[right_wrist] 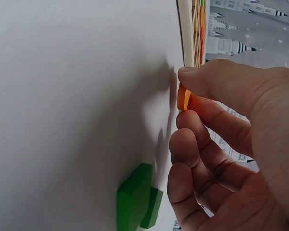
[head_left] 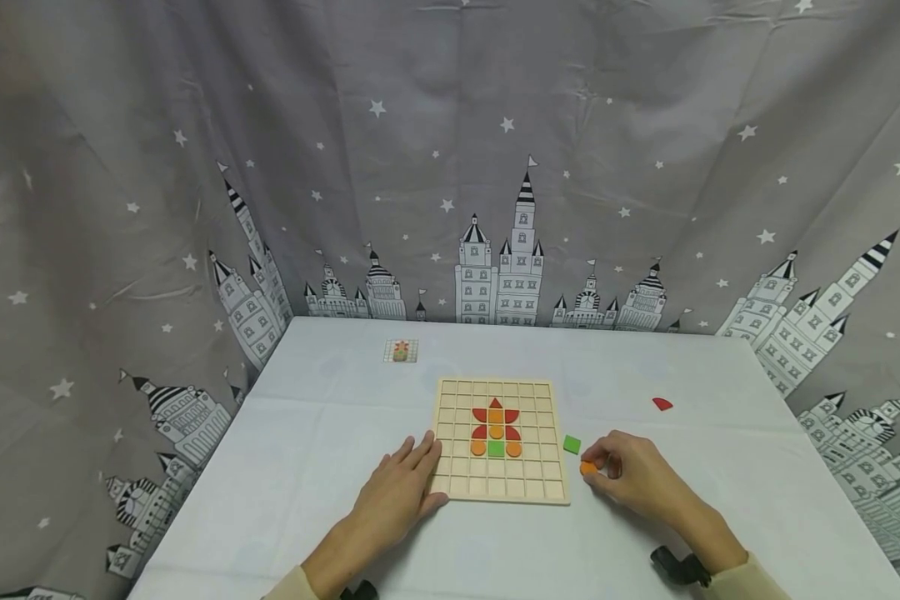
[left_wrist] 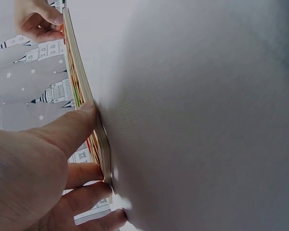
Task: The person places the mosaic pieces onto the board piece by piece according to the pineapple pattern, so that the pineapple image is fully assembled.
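While your right hand (head_left: 630, 471) works low over the white table (head_left: 720, 400), its thumb and fingertips pinch one small orange piece (right_wrist: 184, 97) — the gap is just that piece's width. Here's the relation that counts: the wooden board (head_left: 461, 479) lies to the left of your pinch, near it, and the right hand is the nearer to that side. The piece is thin and plain bright orange, its broad side roughly parallel to the board; you see it almost edge-on up close, so its full outline is hard to read. Just ahead of the grip sits a loose green square (head_left: 572, 444). Left of it, the board's grid carries a red, orange and green cluster (head_left: 497, 432). Ahead and right, a red wedge (head_left: 662, 404). Across the board, your left hand (head_left: 397, 492) rests at its left edge, fingers extended — nothing pinched. Farther ahead-left, a small card (head_left: 401, 351); beyond, the grey curtain (head_left: 330, 192).
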Demonstrator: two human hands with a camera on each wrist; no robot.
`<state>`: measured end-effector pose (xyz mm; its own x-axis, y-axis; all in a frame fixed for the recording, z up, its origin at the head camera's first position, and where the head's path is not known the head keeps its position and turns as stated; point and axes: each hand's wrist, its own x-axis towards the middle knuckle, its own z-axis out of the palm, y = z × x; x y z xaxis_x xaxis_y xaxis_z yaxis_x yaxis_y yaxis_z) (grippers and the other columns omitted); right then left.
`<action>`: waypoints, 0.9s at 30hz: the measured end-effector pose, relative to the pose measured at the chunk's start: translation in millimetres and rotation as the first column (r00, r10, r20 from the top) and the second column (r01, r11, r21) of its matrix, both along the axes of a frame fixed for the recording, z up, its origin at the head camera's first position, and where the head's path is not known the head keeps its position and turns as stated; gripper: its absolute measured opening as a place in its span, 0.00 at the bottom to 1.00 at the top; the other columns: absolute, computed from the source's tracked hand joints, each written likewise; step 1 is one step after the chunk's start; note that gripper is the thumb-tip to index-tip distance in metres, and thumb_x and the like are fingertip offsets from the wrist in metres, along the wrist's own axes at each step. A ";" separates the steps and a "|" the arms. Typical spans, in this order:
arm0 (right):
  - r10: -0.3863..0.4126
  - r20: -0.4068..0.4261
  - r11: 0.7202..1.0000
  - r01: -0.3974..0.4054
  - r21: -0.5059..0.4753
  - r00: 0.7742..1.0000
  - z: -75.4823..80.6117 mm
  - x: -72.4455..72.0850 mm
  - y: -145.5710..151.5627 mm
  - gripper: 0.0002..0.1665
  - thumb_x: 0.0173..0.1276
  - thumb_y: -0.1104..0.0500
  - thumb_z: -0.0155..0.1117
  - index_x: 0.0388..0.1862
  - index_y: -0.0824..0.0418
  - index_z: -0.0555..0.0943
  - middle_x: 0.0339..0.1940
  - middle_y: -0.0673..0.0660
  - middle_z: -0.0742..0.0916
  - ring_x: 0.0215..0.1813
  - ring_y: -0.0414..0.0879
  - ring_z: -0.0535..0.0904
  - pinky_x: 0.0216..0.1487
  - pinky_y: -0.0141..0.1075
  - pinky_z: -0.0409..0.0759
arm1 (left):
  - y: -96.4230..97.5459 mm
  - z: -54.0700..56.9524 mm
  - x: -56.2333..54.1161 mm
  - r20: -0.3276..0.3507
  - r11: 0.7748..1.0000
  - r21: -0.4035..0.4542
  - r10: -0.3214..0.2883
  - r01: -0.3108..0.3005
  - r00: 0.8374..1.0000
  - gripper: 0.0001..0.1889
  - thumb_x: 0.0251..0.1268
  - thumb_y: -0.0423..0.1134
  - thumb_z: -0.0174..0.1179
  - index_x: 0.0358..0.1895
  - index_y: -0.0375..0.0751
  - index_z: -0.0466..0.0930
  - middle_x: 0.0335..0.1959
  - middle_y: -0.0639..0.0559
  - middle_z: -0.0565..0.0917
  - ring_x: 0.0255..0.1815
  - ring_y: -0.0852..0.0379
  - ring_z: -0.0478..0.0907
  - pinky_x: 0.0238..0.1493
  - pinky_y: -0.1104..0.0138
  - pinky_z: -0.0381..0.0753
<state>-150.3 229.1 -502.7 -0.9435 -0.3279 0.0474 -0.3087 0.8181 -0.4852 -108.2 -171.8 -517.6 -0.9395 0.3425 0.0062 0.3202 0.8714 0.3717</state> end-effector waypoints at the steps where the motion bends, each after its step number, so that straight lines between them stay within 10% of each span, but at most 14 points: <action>1: 0.001 0.000 1.000 -0.001 -0.003 1.000 0.9 0.2 -0.7 0.12 0.68 0.60 0.90 0.47 0.50 0.95 0.35 0.40 0.87 0.35 0.33 0.75 0.36 0.28 0.76 | 0.1 0.3 0.1 0.000 1.000 0.001 0.000 0.000 1.000 0.43 0.80 0.56 0.76 0.87 0.34 0.75 0.91 0.37 0.73 0.89 0.27 0.73 0.79 0.25 0.80; 27: 0.216 -0.101 0.969 -0.226 -0.101 0.971 9.7 -12.6 -50.6 0.11 0.70 0.61 0.88 0.49 0.57 0.95 0.43 0.47 0.93 0.39 0.37 0.81 0.42 0.28 0.81 | 1.7 2.7 0.8 -0.010 1.000 -0.003 0.000 0.000 1.000 0.42 0.79 0.54 0.77 0.86 0.33 0.76 0.90 0.35 0.74 0.88 0.26 0.75 0.78 0.24 0.80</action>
